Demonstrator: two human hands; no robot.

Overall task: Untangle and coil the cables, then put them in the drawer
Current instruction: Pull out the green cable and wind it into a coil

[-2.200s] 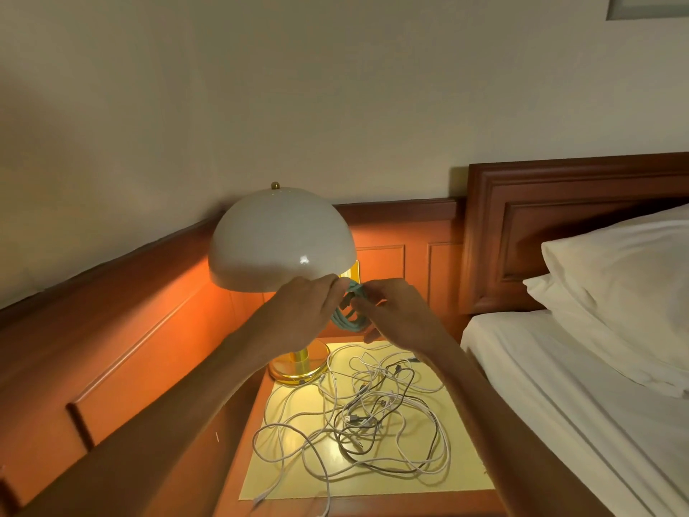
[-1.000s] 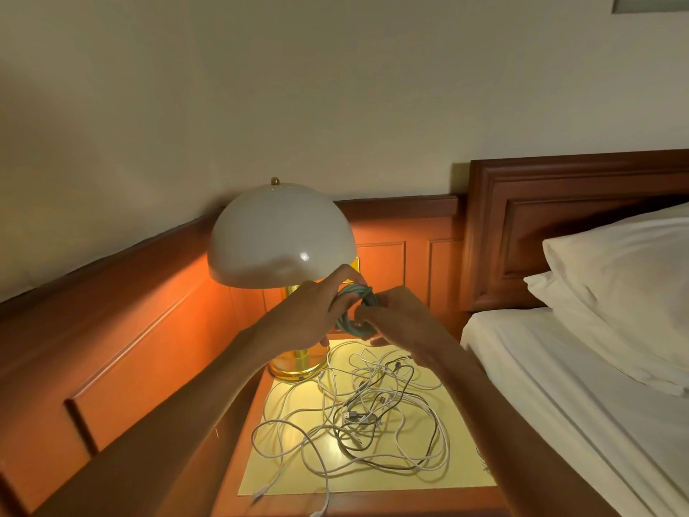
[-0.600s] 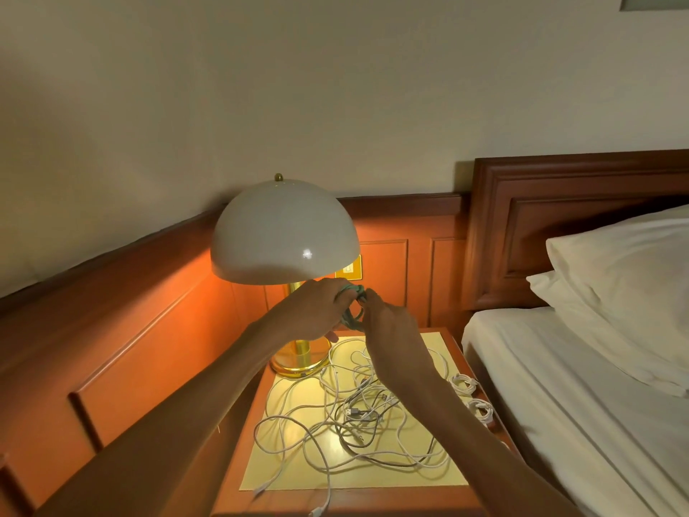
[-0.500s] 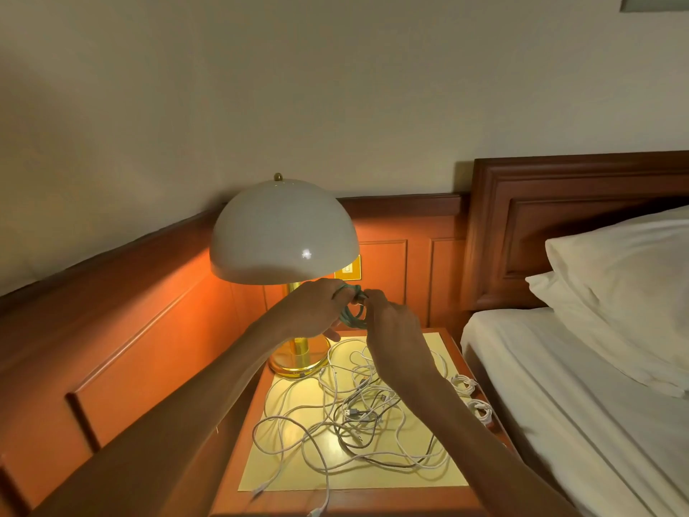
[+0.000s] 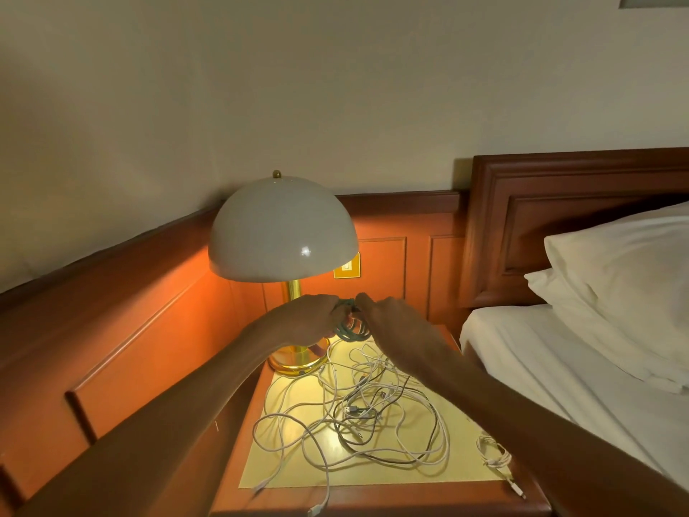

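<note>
A small coil of teal cable hangs in the air above the back of the nightstand, just in front of the lamp stem. My left hand grips the coil from the left. From the right, my right hand pinches it at the top. Below them a loose tangle of white and dark cables is spread over the nightstand's yellow top. A small coiled white cable lies at the right edge. No drawer is visible.
A lit table lamp with a white dome shade and brass base stands at the back left of the nightstand. Wood wall panelling runs behind and to the left. A bed with white pillows and a dark headboard lies on the right.
Both hands have kept working the teal coil and sunk a little lower, nearer the nightstand. The view shifted left, so the small white coil at the right edge came into sight.
</note>
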